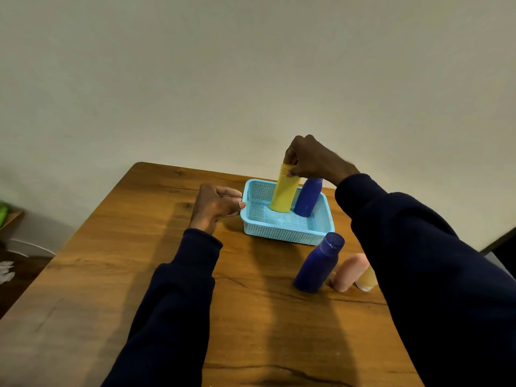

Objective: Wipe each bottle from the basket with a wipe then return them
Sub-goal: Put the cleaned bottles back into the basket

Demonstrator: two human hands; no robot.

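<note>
Wooden table (251, 331) carried light-blue basket (279, 233) toward far edge; blue bottle (318, 263), pink bottle (350, 272), amber bottle (367, 279) stood in row near basket.

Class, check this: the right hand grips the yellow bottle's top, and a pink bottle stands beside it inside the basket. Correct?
No: the head view shows a blue bottle, not pink, beside it inside the basket. The right hand does grip the top of the yellow bottle.

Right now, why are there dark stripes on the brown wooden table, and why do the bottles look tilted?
Head view: the stripes on the brown wooden table are soft shadows of the two dark-sleeved arms; also in the head view, the wide-angle lens probably makes the dark blue plastic bottle standing outside the light blue mesh basket seem to lean.
</note>
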